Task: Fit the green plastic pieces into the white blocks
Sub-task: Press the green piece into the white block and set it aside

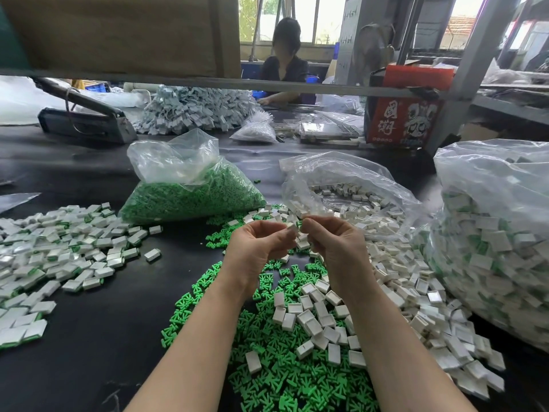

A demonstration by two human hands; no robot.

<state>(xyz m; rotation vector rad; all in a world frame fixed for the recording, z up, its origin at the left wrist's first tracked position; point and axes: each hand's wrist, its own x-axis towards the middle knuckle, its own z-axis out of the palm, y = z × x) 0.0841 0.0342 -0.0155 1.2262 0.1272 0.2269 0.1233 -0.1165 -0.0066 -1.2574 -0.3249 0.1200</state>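
A heap of fitted blocks (pixel 59 251) lay far left on the black table (pixel 89 337). My left hand (pixel 258 245) pinched a white block (pixel 291 227) at its fingertips; my right hand (pixel 335 248) pinched in against it. Loose green pieces (pixel 282 379) and white blocks (pixel 395 278) lay beneath, rightward.

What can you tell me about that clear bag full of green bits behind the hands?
The bag of green pieces is thin, clear, crinkled plastic. It lies slumped on the black table, its lower part packed with small bright green plastic pieces, its loose open top standing up empty. It sits beyond the left hand, which does not touch it. White blocks lie along its front edge.
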